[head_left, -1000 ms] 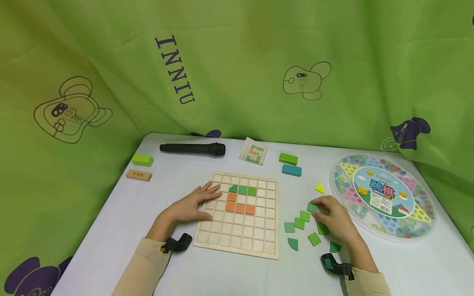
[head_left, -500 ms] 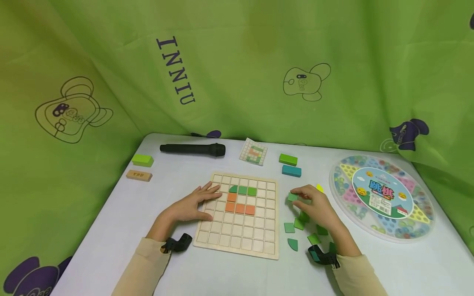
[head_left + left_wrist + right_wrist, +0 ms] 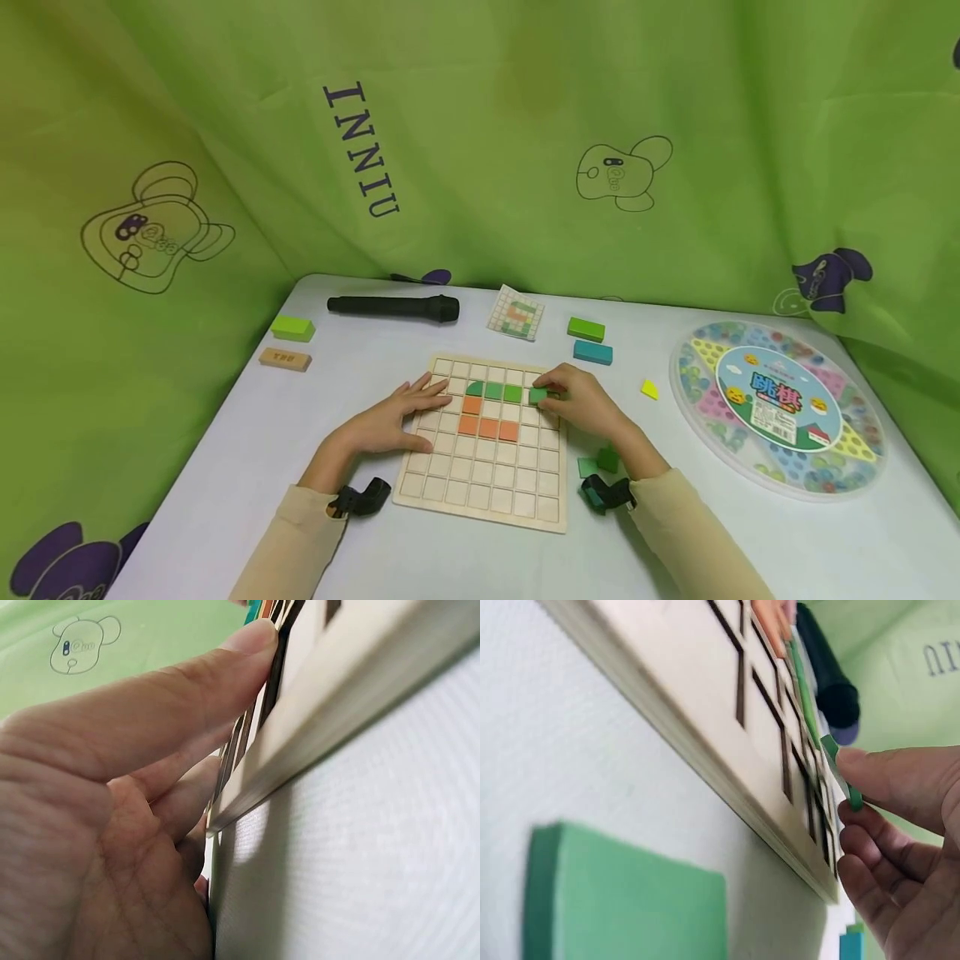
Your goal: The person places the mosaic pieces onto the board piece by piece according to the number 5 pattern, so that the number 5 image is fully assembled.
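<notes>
A wooden grid board [image 3: 480,475] lies on the white table. My left hand [image 3: 378,429] rests at its left edge, fingers spread over the rim and thumb lying on it. Above the board's right side, my right hand [image 3: 585,404] pinches a green tile [image 3: 841,774] between thumb and fingers. In the head view that tile is just right of a row of green tiles [image 3: 493,391], the leftmost with a rounded corner. Several orange tiles [image 3: 488,428] sit below that row.
Loose green tiles [image 3: 587,467] lie right of the board, partly hidden by my right arm. A yellow piece [image 3: 649,389] lies nearby. Around them are a round marble game box [image 3: 780,396], a pattern card [image 3: 516,312], a black microphone [image 3: 393,308] and coloured blocks [image 3: 592,352].
My right hand has picked up a green tile from the loose pieces and carried it left, over the board. My left hand has stayed at the board's left edge.
</notes>
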The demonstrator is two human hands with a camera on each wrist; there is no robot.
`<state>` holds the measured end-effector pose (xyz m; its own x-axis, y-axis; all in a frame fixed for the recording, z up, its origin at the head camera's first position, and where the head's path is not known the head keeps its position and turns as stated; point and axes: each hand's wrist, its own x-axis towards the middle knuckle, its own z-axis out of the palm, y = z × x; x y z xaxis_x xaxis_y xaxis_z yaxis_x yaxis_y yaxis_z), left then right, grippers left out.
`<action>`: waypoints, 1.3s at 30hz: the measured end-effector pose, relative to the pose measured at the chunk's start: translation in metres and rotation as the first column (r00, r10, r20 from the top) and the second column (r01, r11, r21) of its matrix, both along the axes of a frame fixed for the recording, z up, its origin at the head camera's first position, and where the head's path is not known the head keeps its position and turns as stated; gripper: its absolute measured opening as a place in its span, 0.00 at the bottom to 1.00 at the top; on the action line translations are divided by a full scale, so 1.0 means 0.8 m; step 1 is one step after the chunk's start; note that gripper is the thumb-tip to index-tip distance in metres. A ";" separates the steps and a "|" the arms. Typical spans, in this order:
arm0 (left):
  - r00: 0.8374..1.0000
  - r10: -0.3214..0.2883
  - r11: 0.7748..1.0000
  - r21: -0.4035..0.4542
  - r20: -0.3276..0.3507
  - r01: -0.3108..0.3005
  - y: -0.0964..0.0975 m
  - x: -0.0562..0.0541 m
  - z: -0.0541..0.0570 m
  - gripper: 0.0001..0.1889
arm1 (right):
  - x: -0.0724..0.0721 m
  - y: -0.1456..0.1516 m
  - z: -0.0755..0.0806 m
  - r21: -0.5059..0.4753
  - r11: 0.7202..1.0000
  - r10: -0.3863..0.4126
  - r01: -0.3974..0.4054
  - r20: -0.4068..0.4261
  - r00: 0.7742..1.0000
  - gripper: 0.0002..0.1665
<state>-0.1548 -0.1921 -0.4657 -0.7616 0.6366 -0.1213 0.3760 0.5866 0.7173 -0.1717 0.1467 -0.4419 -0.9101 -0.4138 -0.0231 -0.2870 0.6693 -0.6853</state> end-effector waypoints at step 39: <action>1.000 -0.004 1.000 0.016 0.016 0.004 0.001 0.000 0.005 0.40 | 0.029 0.138 0.001 -0.030 0.932 -0.361 0.361 0.002 0.932 0.29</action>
